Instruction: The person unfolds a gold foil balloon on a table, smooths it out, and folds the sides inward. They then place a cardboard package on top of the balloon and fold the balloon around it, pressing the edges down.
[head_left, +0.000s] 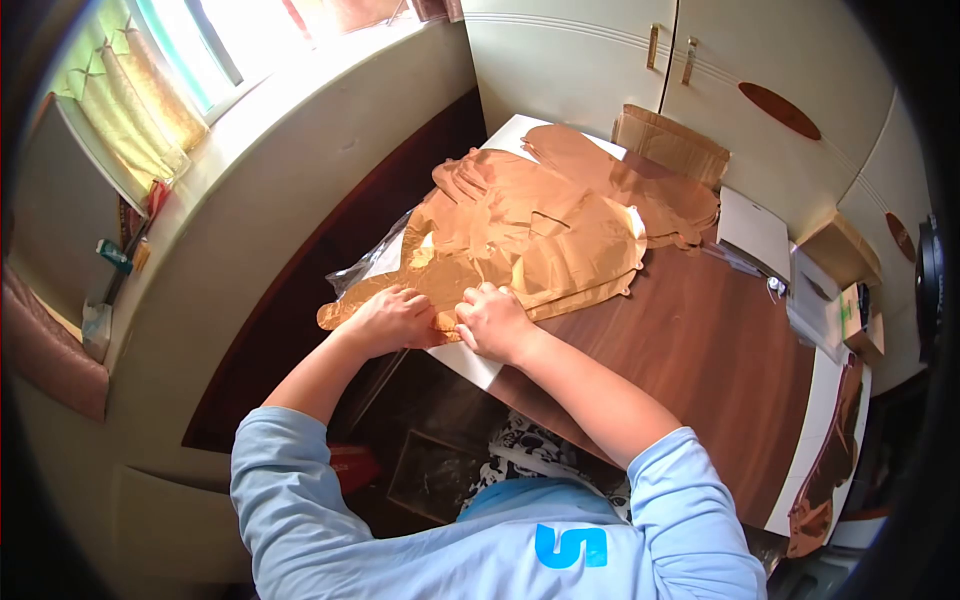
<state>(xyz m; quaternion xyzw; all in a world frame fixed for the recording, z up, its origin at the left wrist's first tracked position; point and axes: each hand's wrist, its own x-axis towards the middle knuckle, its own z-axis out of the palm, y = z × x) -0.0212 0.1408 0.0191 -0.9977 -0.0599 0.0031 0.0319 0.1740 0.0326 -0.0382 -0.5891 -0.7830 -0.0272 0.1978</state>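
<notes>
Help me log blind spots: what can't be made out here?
All in the head view:
- Left hand and right hand: palms hidden by their own backs.
- Coppery sheets: lower ones covered by upper.
- Window: outdoors washed out by glare.
- Black object, far right: cut off by dark lens rim.

Foil sheets on L half of table, cabinet behind, windowsill L, 1 small box R.

coppery foil, pale-blue shirt
</notes>
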